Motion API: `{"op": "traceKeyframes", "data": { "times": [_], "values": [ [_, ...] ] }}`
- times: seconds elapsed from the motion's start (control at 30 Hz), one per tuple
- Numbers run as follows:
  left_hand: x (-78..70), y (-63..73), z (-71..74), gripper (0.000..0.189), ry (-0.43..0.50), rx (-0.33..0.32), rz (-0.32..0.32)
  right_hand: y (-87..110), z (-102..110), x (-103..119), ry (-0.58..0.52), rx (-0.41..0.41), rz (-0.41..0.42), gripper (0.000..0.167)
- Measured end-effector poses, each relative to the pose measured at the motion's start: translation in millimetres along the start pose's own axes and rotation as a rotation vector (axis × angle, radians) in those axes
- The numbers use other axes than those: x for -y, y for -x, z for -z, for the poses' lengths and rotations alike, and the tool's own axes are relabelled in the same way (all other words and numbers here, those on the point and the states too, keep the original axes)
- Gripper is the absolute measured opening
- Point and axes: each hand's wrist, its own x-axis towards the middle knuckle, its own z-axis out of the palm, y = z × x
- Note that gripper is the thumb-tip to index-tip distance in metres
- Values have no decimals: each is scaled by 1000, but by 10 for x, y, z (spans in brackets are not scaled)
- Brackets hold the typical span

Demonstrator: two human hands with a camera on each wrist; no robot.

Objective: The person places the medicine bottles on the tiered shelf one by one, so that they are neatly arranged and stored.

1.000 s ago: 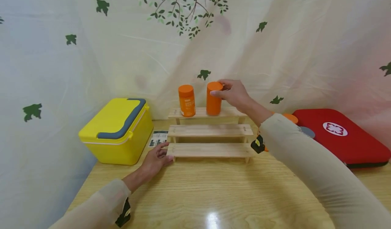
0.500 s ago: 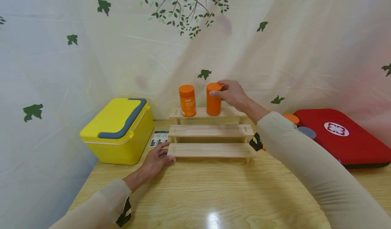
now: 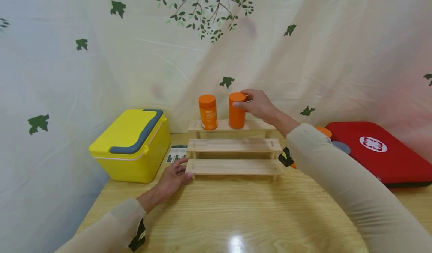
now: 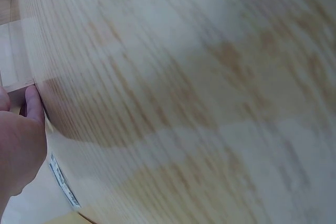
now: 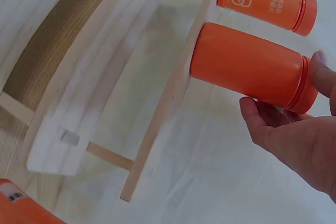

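A three-step wooden rack (image 3: 233, 166) stands on the table, with two orange bottles on its top step. The plain orange bottle (image 3: 237, 114) is upright, and my right hand (image 3: 259, 104) holds it near its cap, thumb on the near side and fingers behind. The right wrist view shows that bottle (image 5: 247, 66) with its base at the top step. To its left stands the other orange bottle (image 3: 208, 112), printed with white lettering. My left hand (image 3: 170, 178) grips the left end of the lowest step, thumb in front; the left wrist view shows this hand (image 4: 23, 140) at the board's end.
A yellow box (image 3: 131, 144) with a grey handle stands left of the rack, near a printed card (image 3: 176, 153). On the right lie a red case (image 3: 378, 151) with a white emblem and a grey round lid (image 3: 341, 147). A patterned cloth (image 3: 162, 57) hangs behind.
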Motion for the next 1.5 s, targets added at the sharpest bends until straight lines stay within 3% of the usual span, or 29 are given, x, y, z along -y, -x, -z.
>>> {"op": "traceKeyframes", "data": {
  "times": [0.2,0.4,0.63,0.87,1.2,1.5],
  "values": [
    [16,-25,-2,59,-1,1,-1,70,142,33,78,15,-15,77],
    [24,-48,-6,59,16,-4,-2,249,334,98,131,-4,53,80],
    [13,-48,-6,59,27,-2,2,614,497,95,207,-15,104,78],
    [15,-51,-9,59,42,5,1,972,637,-95,224,-20,98,78],
    [1,-32,-6,59,35,10,-16,1334,922,-452,252,-73,-47,86],
    [28,-49,-8,59,96,34,-54,1628,1173,-806,307,-136,-89,88]
  ]
}}
